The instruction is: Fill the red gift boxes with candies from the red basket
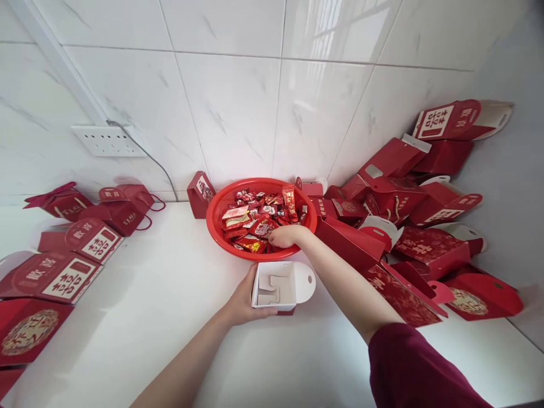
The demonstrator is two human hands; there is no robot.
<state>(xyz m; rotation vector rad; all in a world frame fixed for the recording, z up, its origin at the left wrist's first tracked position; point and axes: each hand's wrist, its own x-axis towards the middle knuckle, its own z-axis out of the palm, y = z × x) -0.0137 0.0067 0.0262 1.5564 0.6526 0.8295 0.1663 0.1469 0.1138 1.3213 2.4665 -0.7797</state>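
Note:
My left hand (246, 300) is wrapped round the left side of a small gift box (276, 264), red outside and white inside. The box stands open at the top, its rounded flap folded out to the right, and only folded white card shows inside. Just beyond it is a red plastic basket (215, 231) full of wrapped candies (255, 214), mostly red packets. My right hand (284, 236) reaches over the near rim into the basket. Its fingers are curled in among the packets, and the fingertips are hidden, so what they grip is unclear.
Red gift boxes (70, 277) line the left side of the white table (161, 317). Many more lie piled on the right (433, 249), some with flaps open. A single red box (200, 194) stands left of the basket against the tiled wall. A socket strip (108, 141) has a cable hanging down.

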